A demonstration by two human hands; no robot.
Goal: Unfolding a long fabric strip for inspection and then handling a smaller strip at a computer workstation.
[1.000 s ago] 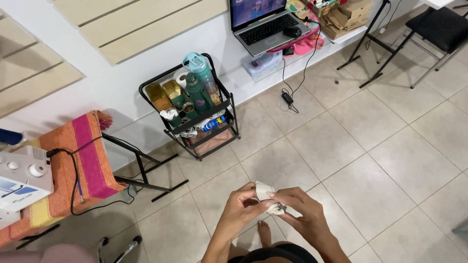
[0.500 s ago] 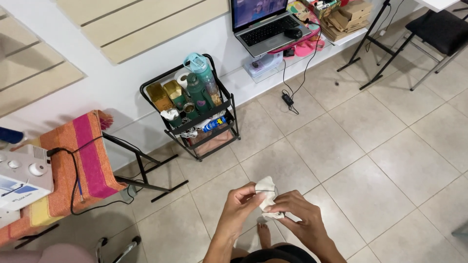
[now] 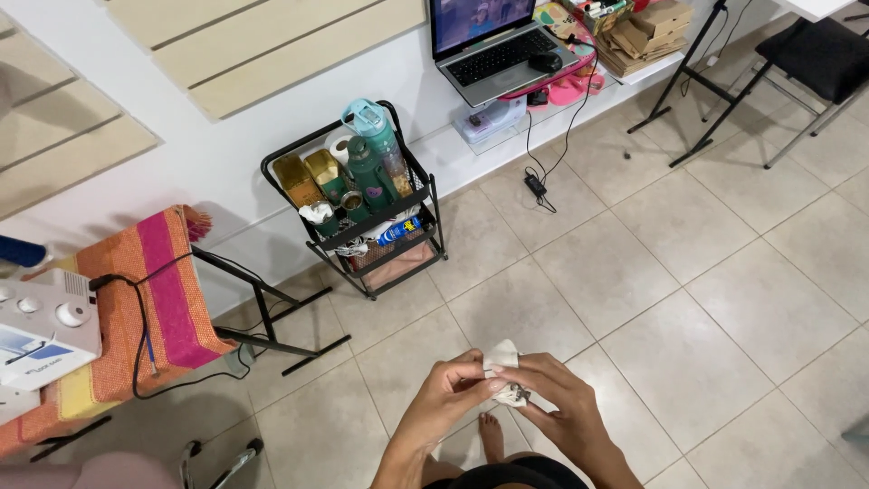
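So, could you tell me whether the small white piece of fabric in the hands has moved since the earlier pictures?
No. The small white piece of fabric sits as before, below the black wire cart.

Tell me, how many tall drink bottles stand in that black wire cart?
2 that I can make out: a light blue-lidded bottle at the back of the cart, and a dark green bottle just in front. Others may be hidden among the tins.
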